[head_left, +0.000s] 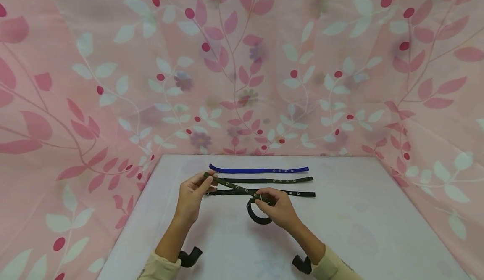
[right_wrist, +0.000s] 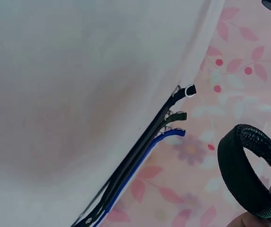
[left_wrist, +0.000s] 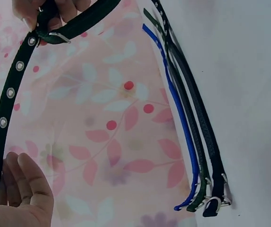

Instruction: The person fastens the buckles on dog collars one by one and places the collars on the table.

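A dark green collar (head_left: pixel 231 184) with metal eyelets is held up in front of me, its far part bent into a loop (right_wrist: pixel 232 177). My left hand (head_left: pixel 190 196) pinches the eyelet strap's free end between thumb and fingers. With its thumb and fingers, my right hand (head_left: pixel 280 209) grips the collar at the buckle (left_wrist: pixel 58 37), where strap and loop meet. Behind the hands, a blue collar (head_left: pixel 242 171), a green collar (head_left: pixel 281 180) and a black collar (head_left: pixel 304 194) lie stretched out side by side. The held strap crosses over the lower two in the head view.
The collars lie on a white tabletop (head_left: pixel 378 229). Pink floral cloth (head_left: pixel 242 82) hangs along its back and sides. Black curved wrist pieces (head_left: pixel 190 257) stick out by both sleeves, low over the table.
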A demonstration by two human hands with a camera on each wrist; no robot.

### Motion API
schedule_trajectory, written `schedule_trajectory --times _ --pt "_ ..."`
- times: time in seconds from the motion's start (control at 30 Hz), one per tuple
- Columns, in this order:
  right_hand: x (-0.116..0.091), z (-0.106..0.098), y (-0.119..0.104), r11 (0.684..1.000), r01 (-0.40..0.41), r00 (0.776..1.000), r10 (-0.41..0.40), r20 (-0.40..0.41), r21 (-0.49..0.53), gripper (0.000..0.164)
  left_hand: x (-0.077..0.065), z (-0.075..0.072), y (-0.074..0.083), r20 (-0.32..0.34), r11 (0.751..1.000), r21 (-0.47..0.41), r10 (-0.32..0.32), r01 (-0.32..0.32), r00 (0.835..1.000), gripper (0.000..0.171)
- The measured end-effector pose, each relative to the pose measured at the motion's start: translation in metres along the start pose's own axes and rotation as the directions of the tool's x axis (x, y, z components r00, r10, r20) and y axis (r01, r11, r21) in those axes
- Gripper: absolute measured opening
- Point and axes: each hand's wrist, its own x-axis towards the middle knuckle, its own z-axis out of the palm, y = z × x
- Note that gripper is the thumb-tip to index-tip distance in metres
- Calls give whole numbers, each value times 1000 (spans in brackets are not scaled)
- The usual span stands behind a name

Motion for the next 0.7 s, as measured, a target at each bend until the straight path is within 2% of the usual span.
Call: schedule_trajectory --times 0.2,0.27,0.33,0.43,0.5,0.57,0.7 --pt "1 0 14 995 -29 999 32 -31 92 14 -5 6 -10 -15 994 29 -107 108 994 35" --pt "1 1 20 991 -46 997 53 -49 127 14 -9 13 -13 21 984 96 -154 151 988 34" --pt "2 2 25 984 -64 995 75 -65 165 15 -14 22 -16 98 959 218 -205 180 974 33" --pt "2 4 30 968 -90 992 108 -63 233 19 -23 37 -20 255 914 385 -241 131 937 34" --pt "2 5 30 957 -107 991 123 -46 269 21 -26 44 -23 331 906 413 -240 88 913 33" --pt "2 6 31 950 -121 991 133 -26 287 23 -28 48 -26 367 919 389 -214 60 905 30" --pt "1 8 31 962 -124 991 130 -9 243 25 -27 48 -27 361 942 330 -185 60 914 25"
